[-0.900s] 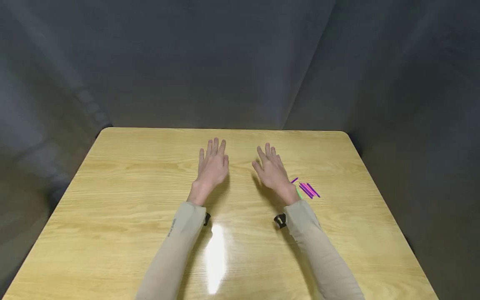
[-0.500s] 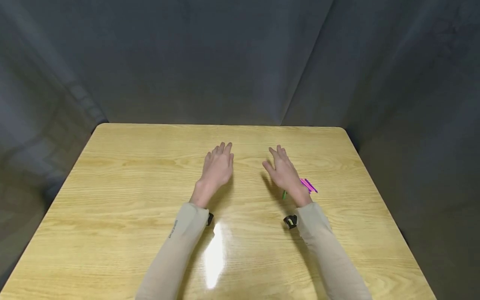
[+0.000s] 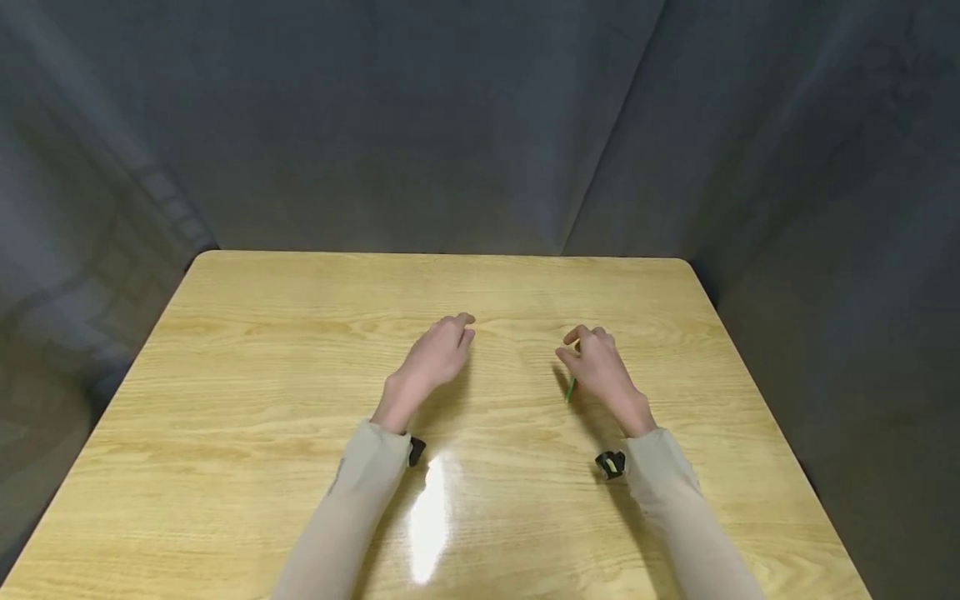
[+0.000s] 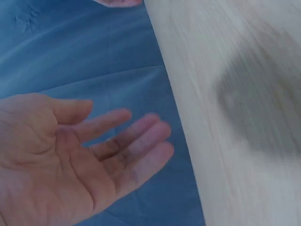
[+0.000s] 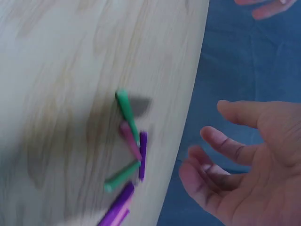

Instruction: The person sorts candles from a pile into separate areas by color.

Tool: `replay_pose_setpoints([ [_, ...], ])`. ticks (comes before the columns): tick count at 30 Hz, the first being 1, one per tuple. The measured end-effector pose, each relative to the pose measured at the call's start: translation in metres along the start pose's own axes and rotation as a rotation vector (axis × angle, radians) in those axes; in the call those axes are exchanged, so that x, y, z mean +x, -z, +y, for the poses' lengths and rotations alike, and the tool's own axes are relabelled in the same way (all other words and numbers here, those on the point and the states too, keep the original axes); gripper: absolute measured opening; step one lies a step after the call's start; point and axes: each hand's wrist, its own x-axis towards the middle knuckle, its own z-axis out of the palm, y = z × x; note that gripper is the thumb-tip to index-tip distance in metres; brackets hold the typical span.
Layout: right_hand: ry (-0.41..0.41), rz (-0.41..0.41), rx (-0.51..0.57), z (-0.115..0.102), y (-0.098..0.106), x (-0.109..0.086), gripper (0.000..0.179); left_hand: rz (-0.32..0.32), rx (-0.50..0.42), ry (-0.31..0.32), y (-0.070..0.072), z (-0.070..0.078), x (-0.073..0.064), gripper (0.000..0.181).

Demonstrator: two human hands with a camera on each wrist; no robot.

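Observation:
My right hand (image 3: 598,367) hangs over the sticks at the right of the table, its fingers loosely bent with nothing between them. Slim coloured sticks lie under it: a green stick (image 5: 126,110), a pink stick (image 5: 130,140), a thin purple stick (image 5: 143,156), another green stick (image 5: 123,176) and a thicker purple one at the lower edge of the right wrist view. In the head view only the green stick (image 3: 571,389) shows; the hand hides the others. My left hand (image 3: 435,357) hovers left of the table's middle, fingers relaxed and holding nothing.
The wooden table (image 3: 247,375) has rounded far corners. Dark curtains (image 3: 420,125) hang behind it and along both sides. A bright glare (image 3: 429,521) lies near the front, and a small black device (image 3: 611,464) sits at the right cuff.
The right hand has moved right and closer to the body, over the sticks, its fingers bending more. The left hand has shifted slightly right and nearer, its fingers more bent too.

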Motion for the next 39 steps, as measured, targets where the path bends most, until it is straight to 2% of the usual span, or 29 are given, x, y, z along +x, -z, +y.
replay_pose_setpoints([
  [5,-0.042,-0.059,0.039,0.005,-0.002,-0.012,0.017,-0.052,-0.075,0.025,-0.005,-0.012,-0.007,0.032],
  [9,-0.040,-0.076,0.001,0.006,-0.009,-0.022,0.011,-0.077,-0.106,0.041,-0.012,-0.024,-0.012,0.024],
  [13,-0.005,-0.039,-0.052,0.006,-0.017,-0.029,0.022,-0.099,-0.108,0.052,-0.015,-0.033,-0.017,0.020],
  [16,-0.018,-0.037,-0.083,0.007,-0.019,-0.033,0.028,-0.105,-0.101,0.053,-0.017,-0.038,-0.019,0.017],
  [19,-0.048,-0.056,-0.109,0.008,-0.021,-0.037,0.025,-0.109,-0.108,0.049,-0.018,-0.043,-0.021,0.015],
  [25,-0.060,-0.041,-0.131,0.009,-0.026,-0.041,0.040,-0.102,-0.119,0.047,-0.022,-0.046,-0.022,0.015],
  [30,-0.067,-0.050,-0.149,0.009,-0.031,-0.044,0.047,-0.110,-0.111,0.073,-0.029,-0.048,-0.022,0.017],
  [34,-0.065,-0.049,-0.172,0.009,-0.032,-0.044,0.040,-0.122,-0.087,0.085,-0.031,-0.049,-0.020,0.023],
  [39,-0.056,-0.045,-0.170,0.009,-0.030,-0.045,0.025,-0.100,-0.050,0.063,-0.034,-0.047,-0.017,0.026],
])
